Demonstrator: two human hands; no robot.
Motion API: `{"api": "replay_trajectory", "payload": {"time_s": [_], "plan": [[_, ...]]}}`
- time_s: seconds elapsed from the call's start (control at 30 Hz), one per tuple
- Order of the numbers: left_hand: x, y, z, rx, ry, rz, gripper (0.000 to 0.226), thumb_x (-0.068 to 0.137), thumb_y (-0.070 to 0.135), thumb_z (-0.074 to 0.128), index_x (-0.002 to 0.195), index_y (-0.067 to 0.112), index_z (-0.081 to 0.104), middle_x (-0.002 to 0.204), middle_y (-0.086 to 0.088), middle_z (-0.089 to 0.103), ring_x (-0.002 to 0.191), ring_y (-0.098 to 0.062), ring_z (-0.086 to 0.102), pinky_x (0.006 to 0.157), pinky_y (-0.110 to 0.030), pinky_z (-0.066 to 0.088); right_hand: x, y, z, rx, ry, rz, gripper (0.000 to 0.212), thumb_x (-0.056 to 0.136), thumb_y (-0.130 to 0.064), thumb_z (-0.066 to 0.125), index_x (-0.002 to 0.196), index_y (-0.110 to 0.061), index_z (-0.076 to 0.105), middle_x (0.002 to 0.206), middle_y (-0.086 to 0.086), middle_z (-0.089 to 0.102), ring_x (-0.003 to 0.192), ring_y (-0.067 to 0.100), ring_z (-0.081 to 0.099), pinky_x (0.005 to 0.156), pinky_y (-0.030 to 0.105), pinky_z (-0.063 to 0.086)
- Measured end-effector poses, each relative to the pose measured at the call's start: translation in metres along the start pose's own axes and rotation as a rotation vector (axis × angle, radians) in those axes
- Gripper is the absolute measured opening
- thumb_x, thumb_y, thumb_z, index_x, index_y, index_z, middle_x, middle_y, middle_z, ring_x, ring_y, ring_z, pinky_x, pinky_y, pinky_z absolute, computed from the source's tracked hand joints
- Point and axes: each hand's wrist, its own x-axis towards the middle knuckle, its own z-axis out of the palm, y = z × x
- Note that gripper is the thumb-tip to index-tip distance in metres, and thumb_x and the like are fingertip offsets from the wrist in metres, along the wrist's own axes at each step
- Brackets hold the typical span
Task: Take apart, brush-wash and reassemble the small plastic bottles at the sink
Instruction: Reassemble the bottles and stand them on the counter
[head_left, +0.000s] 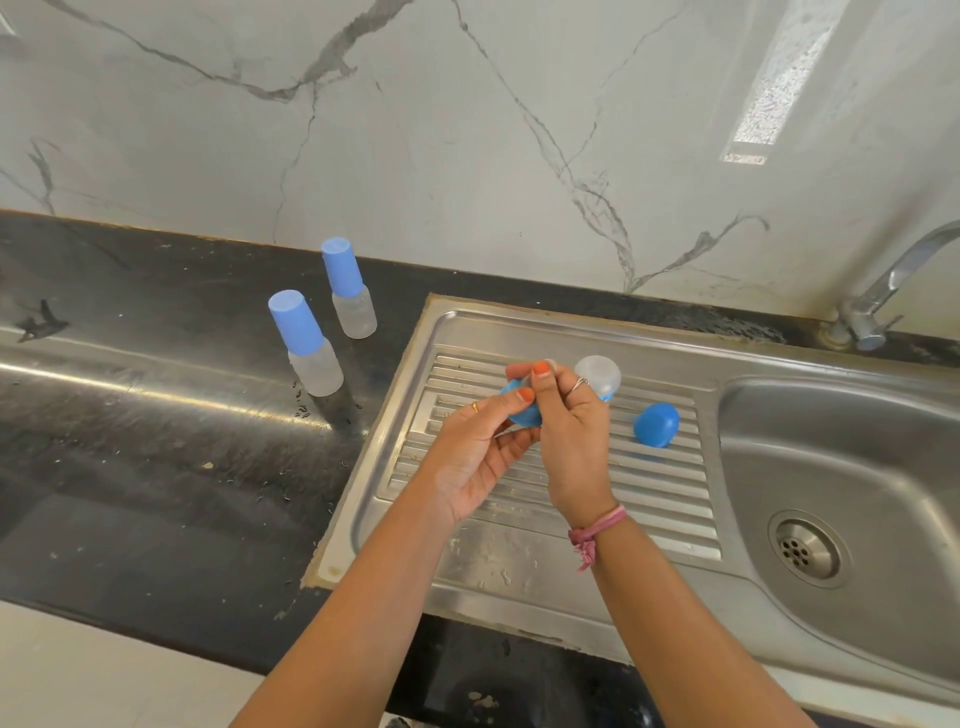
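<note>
Both hands meet over the ribbed drainboard (597, 483). My left hand (478, 457) holds a blue cap (522, 413) between thumb and fingers. My right hand (571, 441) pinches a small clear piece at the cap's top, mostly hidden by my fingers. Just behind my right hand a clear bottle (600, 375) lies on the drainboard, bottom toward me. A loose blue cap (656, 424) lies on the ribs to the right. Two capped bottles stand on the black counter, one nearer (307, 345) and one farther back (349, 291).
The steel sink basin (857, 467) with its drain (808, 548) lies to the right. A chrome tap (883, 291) rises at the back right against the marble wall. Water drops dot the black counter (130, 415) by the nearer bottle.
</note>
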Motion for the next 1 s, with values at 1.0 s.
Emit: {"api": "replay_trajectory", "payload": {"time_s": [1.0], "plan": [[-0.006,-0.003,0.016,0.104,-0.012,0.123,0.030,0.080,0.024,0.069,0.106,0.009,0.070,0.098,-0.008,0.072,0.093,-0.017,0.067,0.088,-0.028,0.053,0.006,-0.012,-0.013,0.010,0.001,-0.108,0.016,0.097,-0.012,0.055,0.102,-0.004,0.068,0.103,0.001,0.073,0.098,0.012,0.068,0.082,0.023,0.054]]}}
